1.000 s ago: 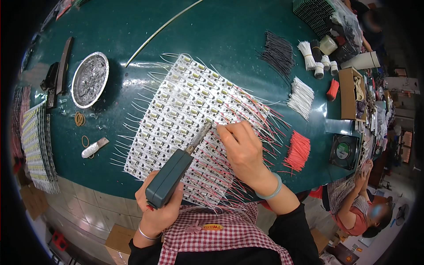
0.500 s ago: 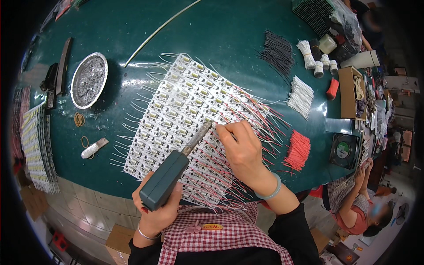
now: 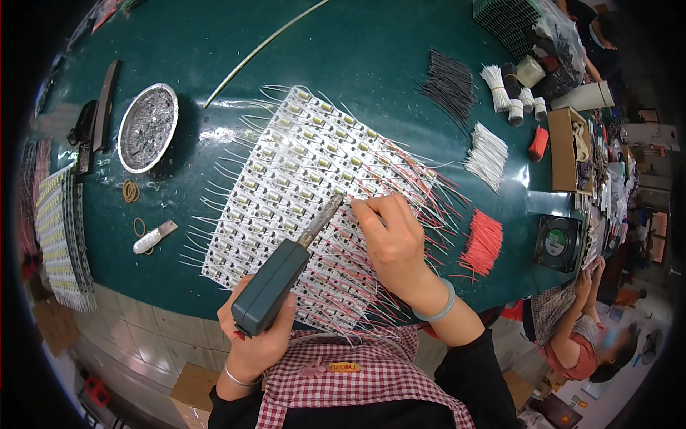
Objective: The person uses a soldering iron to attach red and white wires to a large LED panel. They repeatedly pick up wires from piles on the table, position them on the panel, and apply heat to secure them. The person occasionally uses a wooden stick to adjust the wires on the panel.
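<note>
Person's left hand [image 3: 263, 339] is wrapped tight round a dark green, boxy plastic soldering gun [image 3: 268, 289], its stained metal shaft [image 3: 319, 223] angled up and to the right. The right hand [image 3: 394, 239] has thumb and index fingertips pinched together just beside the tip; whatever's between them is too small for me to make out. Both are over a slanted white panel of little circuit boards with yellowish chips [image 3: 286, 168], lying on the dark green tabletop [image 3: 371, 64], with thin white wires bristling off its left side and red and white ones off the right.

Writing-wise, a small yellow badge [image 3: 344, 367] with lettering sits on the red-and-white checked cloth apron [image 3: 343, 393], and the square black plastic fan [image 3: 558, 244] off to the right has a green label with print too tiny to read.

Right of the panel: piles of loose red wires [image 3: 481, 243], white wires [image 3: 487, 159] and black wires [image 3: 449, 84]. Over left, an oval silvery bowl [image 3: 146, 171] holds shiny scraps.
</note>
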`<state>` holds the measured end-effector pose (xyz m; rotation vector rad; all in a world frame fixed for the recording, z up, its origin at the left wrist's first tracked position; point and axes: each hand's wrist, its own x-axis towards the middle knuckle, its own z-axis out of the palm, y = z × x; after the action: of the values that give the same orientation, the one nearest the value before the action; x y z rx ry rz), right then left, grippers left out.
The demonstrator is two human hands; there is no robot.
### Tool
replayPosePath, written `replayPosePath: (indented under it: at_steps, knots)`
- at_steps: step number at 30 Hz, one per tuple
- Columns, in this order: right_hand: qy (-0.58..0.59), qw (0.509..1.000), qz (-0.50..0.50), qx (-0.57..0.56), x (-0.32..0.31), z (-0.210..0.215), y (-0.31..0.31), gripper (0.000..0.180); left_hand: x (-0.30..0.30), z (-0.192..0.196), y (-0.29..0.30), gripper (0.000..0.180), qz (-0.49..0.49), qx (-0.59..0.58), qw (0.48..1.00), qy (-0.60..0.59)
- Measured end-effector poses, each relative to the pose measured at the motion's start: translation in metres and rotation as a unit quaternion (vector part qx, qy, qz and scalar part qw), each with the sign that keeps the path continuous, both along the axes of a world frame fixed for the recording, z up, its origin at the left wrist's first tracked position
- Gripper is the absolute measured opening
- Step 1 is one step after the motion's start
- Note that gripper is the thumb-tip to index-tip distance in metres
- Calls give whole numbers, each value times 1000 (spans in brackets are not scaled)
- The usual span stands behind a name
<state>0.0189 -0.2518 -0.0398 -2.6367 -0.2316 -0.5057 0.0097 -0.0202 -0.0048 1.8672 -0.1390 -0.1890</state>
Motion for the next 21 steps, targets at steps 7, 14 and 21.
replayPosePath:
  at_steps: [7,14,21]
  knots:
    - [8,1000,1,-8,0,1,0,32,4,0,-3,18,-27,26,999,-34]
    - [8,1000,2,-13,-1,1,-1,31,1,3,-1,15,-3,49,999,-11]
    - [4,1000,-2,-10,-1,1,0,29,-11,-7,29,40,152,53,984,-71]
